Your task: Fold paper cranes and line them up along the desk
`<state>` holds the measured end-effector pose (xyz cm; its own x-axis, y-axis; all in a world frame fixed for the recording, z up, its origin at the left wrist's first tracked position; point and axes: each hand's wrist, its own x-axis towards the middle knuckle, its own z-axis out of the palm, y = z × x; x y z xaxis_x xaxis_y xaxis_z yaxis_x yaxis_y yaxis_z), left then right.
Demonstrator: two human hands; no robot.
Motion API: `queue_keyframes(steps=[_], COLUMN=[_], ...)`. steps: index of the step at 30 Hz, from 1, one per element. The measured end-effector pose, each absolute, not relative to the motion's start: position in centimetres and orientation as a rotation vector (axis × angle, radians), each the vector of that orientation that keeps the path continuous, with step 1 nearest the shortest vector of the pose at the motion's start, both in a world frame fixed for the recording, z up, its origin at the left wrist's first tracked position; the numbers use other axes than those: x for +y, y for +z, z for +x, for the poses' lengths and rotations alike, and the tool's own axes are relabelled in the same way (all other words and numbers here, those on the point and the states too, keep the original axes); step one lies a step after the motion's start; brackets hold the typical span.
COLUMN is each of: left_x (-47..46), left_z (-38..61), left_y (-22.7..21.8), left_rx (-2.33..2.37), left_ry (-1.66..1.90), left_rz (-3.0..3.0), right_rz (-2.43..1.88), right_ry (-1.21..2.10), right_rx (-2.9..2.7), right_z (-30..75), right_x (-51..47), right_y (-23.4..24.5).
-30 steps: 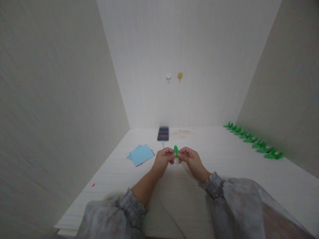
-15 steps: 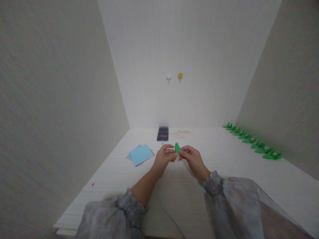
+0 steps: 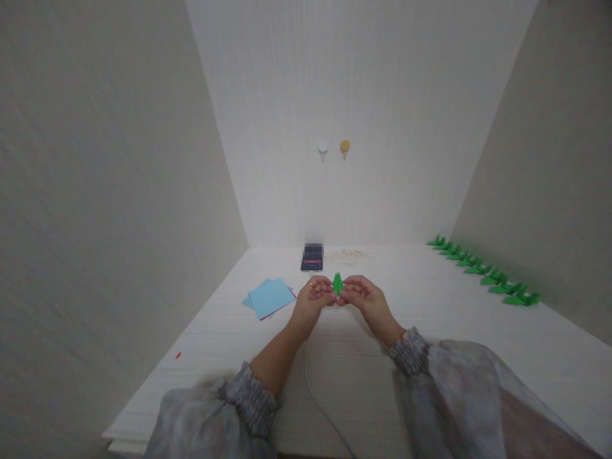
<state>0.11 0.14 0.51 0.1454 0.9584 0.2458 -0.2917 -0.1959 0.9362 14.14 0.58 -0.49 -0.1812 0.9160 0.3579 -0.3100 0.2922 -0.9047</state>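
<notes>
Between my two hands, over the middle of the white table, is a small folded piece of green origami paper point(image 3: 338, 284), with two narrow points at its top. My left hand point(image 3: 313, 303) pinches its lower left edge between thumb and fingers. From the other side, my right hand point(image 3: 367, 302) grips the lower right edge the same way. Both thumbs lie near the bottom of the folded paper and hide part of it.
A row of green paper cranes point(image 3: 495, 278) lines the right wall. Blue paper squares point(image 3: 270, 298) lie left of my hands. Behind stands a phone point(image 3: 312, 257); its cable point(image 3: 315, 401) runs toward me. An orange scrap point(image 3: 178, 355) lies near the left edge, and two hooks point(image 3: 345, 147) hang on the wall.
The green folded paper has turned from a slanted view to face me, upright. My left fingers have closed in on its left edge; both hands stay in nearly the same place.
</notes>
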Motion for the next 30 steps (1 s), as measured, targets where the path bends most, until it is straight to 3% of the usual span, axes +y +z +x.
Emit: queue_keyframes(steps=[30], left_x=[-0.18], left_z=[0.1], left_y=[0.62], left_rx=[0.678], left_ry=[1.329], left_rz=[1.296], right_rz=[-0.598], right_ry=[1.147], right_rx=[-1.421], right_z=[14.05], right_x=[0.15], right_y=[0.11])
